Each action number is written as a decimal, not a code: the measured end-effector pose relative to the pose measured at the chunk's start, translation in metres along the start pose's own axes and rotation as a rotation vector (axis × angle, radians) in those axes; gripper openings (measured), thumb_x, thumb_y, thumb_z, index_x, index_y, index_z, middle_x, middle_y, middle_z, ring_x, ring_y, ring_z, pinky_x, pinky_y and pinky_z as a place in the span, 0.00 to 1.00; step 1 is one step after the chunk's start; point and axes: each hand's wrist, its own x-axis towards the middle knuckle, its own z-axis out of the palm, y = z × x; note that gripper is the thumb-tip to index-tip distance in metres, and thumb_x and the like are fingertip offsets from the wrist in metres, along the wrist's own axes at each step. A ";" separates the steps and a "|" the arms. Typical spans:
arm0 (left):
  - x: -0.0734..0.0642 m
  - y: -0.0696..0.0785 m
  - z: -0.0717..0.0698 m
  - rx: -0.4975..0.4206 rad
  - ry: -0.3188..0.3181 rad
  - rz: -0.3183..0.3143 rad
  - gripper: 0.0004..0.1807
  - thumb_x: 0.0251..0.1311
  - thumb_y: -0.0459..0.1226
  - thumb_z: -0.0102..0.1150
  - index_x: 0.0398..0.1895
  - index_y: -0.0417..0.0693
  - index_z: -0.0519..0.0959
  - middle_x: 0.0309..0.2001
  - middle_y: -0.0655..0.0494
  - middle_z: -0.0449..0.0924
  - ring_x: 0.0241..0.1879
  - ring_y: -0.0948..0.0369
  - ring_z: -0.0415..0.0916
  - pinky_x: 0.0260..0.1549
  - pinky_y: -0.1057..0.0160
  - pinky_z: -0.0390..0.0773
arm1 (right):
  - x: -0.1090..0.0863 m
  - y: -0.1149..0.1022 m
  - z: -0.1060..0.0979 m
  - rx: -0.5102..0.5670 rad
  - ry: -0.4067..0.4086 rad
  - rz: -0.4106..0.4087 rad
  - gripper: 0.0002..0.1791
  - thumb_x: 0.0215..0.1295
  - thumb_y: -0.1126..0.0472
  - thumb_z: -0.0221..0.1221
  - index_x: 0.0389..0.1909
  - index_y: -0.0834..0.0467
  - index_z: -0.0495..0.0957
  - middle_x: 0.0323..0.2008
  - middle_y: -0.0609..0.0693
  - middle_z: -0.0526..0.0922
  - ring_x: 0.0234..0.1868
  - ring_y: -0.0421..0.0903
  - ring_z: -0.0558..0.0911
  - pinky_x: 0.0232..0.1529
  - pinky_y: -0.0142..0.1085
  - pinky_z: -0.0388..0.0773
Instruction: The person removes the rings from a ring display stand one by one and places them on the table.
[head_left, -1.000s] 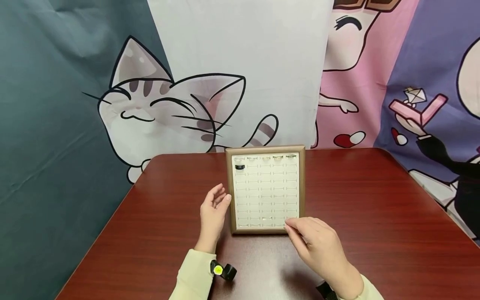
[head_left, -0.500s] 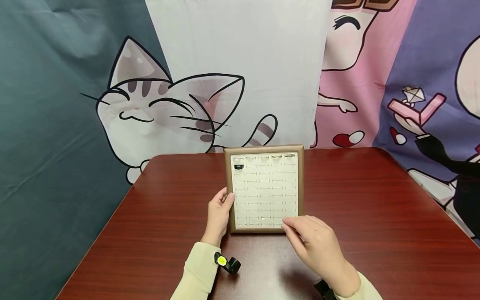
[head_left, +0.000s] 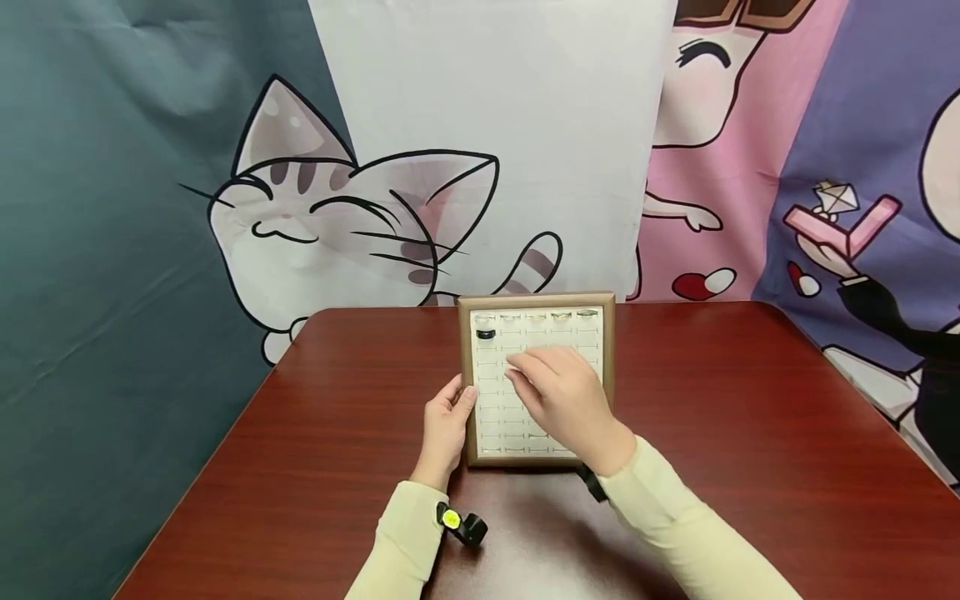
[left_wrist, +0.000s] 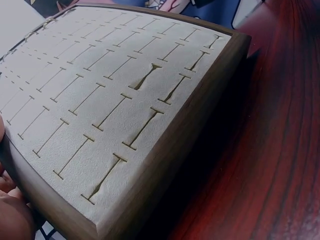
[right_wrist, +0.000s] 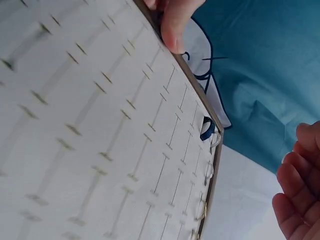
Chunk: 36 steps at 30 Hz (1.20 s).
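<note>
A ring display board [head_left: 491,417] with a wooden frame and a white slotted pad stands on the table. My left hand [head_left: 445,423] holds its left edge, the thumb on the frame in front. Before the middle of the pad is my right hand [head_left: 566,396], its fingers bent and the thumb tip a little apart from the index; I see nothing between them. Several thin rings [head_left: 561,316] sit in the top row. A wide dark ring [head_left: 486,334] fills the leftmost slot of the second row. In the right wrist view, the fingers [right_wrist: 300,185] are loosely curled beside the board.
The board rests on a dark red wooden table [head_left: 360,375]. Behind it hangs a printed cloth backdrop [head_left: 570,150] with a cartoon cat and figures. Small black cameras [head_left: 472,529] are strapped at the wrists.
My left hand came in against the board's left edge and took hold of it. My right hand rose from the lower right corner to the middle of the pad.
</note>
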 end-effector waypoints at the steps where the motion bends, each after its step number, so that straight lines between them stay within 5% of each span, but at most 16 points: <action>1: 0.000 -0.001 0.000 0.003 -0.002 0.001 0.22 0.63 0.32 0.54 0.58 0.30 0.69 0.47 0.37 0.78 0.37 0.69 0.76 0.38 0.73 0.77 | 0.004 0.002 0.004 0.001 -0.001 -0.009 0.07 0.62 0.62 0.58 0.34 0.63 0.81 0.28 0.52 0.82 0.30 0.49 0.79 0.32 0.40 0.75; 15: -0.004 -0.003 0.002 0.033 -0.001 0.011 0.20 0.62 0.33 0.55 0.56 0.33 0.72 0.47 0.38 0.78 0.38 0.69 0.77 0.37 0.72 0.77 | 0.031 0.028 0.046 -0.108 -0.091 -0.041 0.06 0.53 0.69 0.63 0.33 0.64 0.81 0.29 0.52 0.81 0.33 0.50 0.79 0.38 0.41 0.75; 28: -0.004 -0.001 0.001 0.024 -0.015 0.023 0.21 0.62 0.34 0.55 0.58 0.34 0.71 0.49 0.36 0.77 0.38 0.68 0.78 0.38 0.71 0.77 | 0.035 0.034 0.057 -0.186 -0.114 -0.002 0.03 0.52 0.69 0.64 0.30 0.61 0.82 0.29 0.50 0.83 0.34 0.48 0.80 0.50 0.46 0.70; 36: -0.004 0.000 -0.002 0.027 -0.013 0.025 0.23 0.62 0.35 0.55 0.59 0.33 0.70 0.49 0.36 0.77 0.37 0.69 0.78 0.36 0.71 0.78 | 0.038 0.034 0.062 -0.225 -0.122 -0.045 0.03 0.50 0.70 0.62 0.25 0.59 0.80 0.28 0.50 0.82 0.29 0.47 0.77 0.52 0.46 0.68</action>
